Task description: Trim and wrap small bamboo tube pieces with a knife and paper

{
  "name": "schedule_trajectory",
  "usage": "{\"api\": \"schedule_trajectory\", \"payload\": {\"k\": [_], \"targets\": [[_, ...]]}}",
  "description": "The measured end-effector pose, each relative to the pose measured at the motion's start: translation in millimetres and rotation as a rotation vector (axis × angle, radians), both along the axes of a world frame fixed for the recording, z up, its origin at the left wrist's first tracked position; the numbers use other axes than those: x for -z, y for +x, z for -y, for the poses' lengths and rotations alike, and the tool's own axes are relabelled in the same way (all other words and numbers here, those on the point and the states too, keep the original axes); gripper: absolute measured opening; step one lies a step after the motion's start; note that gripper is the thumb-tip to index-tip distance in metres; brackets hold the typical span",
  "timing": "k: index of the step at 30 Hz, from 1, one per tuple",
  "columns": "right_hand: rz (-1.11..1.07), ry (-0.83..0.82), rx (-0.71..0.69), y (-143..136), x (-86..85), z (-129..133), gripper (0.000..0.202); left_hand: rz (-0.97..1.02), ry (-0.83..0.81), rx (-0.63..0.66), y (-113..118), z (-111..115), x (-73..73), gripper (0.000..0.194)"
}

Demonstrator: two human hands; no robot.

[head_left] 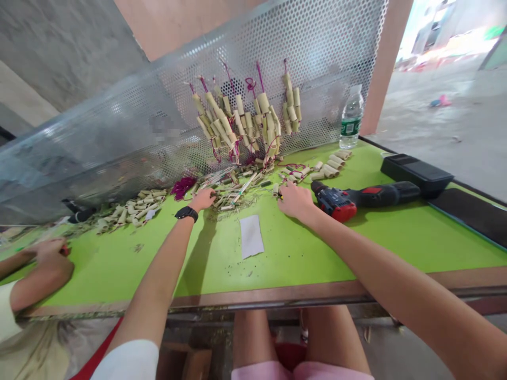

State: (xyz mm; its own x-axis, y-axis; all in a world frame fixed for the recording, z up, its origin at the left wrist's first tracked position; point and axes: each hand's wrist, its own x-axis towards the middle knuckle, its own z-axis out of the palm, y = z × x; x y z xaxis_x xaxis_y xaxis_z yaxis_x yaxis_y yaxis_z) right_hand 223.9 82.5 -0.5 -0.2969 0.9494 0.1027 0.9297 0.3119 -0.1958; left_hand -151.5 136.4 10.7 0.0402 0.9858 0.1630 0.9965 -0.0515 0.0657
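My left hand [203, 199], with a black watch on its wrist, is at the left edge of a loose pile of thin bamboo sticks and scraps [237, 190]. Its fingers are curled, and what they hold, if anything, is too small to make out. My right hand [296, 200] rests low over the table to the right of the pile. Its fingers are bent together around something small and dark, with a bit of yellow showing. A short bamboo tube [276, 189] lies beside those fingertips. Between my hands, nearer me, lies a white paper [251, 236].
A red-and-black cordless drill [336, 203] lies right of my right hand, near a black case [415, 171]. Bamboo bundles [245, 121] on purple cord hang on the perforated metal screen. A water bottle [351, 119] stands behind. Left are bamboo pieces [134, 208] and another person's hands [49, 250].
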Motion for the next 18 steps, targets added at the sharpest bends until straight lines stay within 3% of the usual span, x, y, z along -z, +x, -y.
{"api": "schedule_trajectory", "payload": {"k": [4, 7, 10, 13, 18], "targets": [[-0.013, 0.021, -0.005, -1.2, -0.2, 1.0, 0.040, -0.037, 0.077, -0.040, 5.8, 13.1, -5.3, 0.025], [-0.084, 0.054, -0.039, -3.7, -2.2, 3.7, 0.036, -0.031, 0.185, 0.007, 16.6, 31.0, -6.9, 0.028], [-0.185, 0.118, -0.112, -7.6, -5.1, 8.0, 0.035, 0.102, 0.459, 0.279, 36.0, 55.3, -7.4, 0.017], [-0.268, 0.157, -0.175, -11.8, -5.2, 11.7, 0.037, 0.161, 0.624, 0.488, 60.7, 81.6, -10.1, 0.022], [-0.413, 0.121, -0.322, -21.4, 4.4, 15.9, 0.038, 0.177, 0.701, 0.630, 94.9, 112.9, -14.1, 0.020]]}}
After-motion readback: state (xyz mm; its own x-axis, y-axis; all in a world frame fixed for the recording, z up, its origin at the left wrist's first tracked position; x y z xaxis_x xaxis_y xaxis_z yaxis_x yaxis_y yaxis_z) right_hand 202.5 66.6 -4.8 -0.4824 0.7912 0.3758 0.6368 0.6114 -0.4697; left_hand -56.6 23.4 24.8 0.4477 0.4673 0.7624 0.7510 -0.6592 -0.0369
